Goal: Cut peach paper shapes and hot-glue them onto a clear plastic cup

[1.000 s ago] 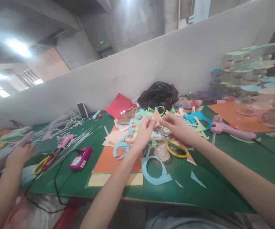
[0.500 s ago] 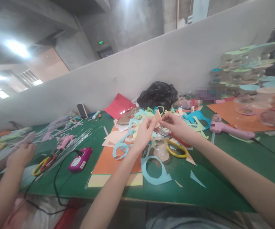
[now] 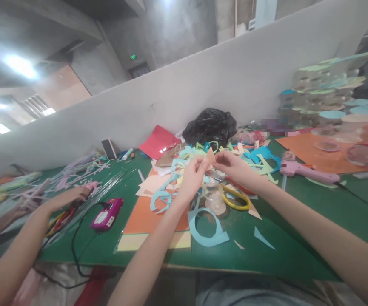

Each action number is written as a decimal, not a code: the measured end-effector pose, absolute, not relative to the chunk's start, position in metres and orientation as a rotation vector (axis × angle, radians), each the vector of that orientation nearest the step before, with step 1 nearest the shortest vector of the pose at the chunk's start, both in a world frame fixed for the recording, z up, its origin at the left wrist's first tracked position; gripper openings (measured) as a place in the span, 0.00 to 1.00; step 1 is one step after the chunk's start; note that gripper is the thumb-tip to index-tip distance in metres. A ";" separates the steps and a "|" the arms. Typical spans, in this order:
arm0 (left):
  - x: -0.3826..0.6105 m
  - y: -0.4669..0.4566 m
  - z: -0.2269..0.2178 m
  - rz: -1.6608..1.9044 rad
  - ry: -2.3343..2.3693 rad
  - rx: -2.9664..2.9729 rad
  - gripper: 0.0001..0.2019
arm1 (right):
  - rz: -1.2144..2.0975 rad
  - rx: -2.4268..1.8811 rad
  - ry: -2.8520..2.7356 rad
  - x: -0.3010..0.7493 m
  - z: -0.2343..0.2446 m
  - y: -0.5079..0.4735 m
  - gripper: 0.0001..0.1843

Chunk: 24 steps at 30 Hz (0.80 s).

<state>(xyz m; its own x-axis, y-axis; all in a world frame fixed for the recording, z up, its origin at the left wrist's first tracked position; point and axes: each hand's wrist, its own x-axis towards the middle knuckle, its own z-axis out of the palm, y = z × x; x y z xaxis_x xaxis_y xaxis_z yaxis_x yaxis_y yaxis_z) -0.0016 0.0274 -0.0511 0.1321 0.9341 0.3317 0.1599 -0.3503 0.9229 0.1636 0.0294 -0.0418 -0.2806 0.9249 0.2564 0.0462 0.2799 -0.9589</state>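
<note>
Matt peach paper piece (image 3: 210, 156), crinkled glossy plastic bag (image 3: 209, 126), smooth plastic glue gun (image 3: 312, 172)

Green table (image 3: 294, 250), seen with its front edge lowermost. Left: pale strips (image 3: 72, 170) in a loose spread; clear sticks (image 3: 112, 182); 1 purple box (image 3: 109, 213), a black cord (image 3: 72, 248) passing beside it and over the edge. Rear: 1 phone (image 3: 109, 149), upright; 1 red sheet (image 3: 158, 141); 1 black bag (image 3: 209, 124). Centre: 1 orange sheet (image 3: 142, 219), partly under heaped scraps (image 3: 262, 156); 1 blue cutout (image 3: 209, 241); 2 slivers (image 3: 263, 239) near the edge. Right: 1 pink glue gun (image 3: 314, 173); a 2nd orange sheet (image 3: 294, 146).
</note>
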 end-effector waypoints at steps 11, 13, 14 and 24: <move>-0.003 0.028 -0.050 1.397 1.063 1.632 0.13 | 1.121 -0.997 -1.574 0.162 -0.035 0.021 0.13; -0.002 0.027 -0.050 1.408 1.064 1.630 0.13 | 1.109 -0.964 -1.558 0.162 -0.036 0.022 0.12; -0.001 0.026 -0.049 1.411 1.070 1.635 0.13 | 1.101 -0.939 -1.555 0.162 -0.036 0.023 0.12; 0.004 0.022 -0.048 1.465 1.057 1.590 0.13 | 0.984 -0.979 -1.560 0.160 -0.038 0.023 0.13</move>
<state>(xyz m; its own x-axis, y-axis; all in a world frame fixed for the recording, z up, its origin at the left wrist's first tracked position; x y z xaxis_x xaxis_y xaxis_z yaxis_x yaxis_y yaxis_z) 0.0035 0.0218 -0.0477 0.0187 0.9136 0.4062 0.0972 -0.4060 0.9087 0.1603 0.0229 -0.0376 -0.1659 0.9330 0.3193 0.1141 0.3398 -0.9336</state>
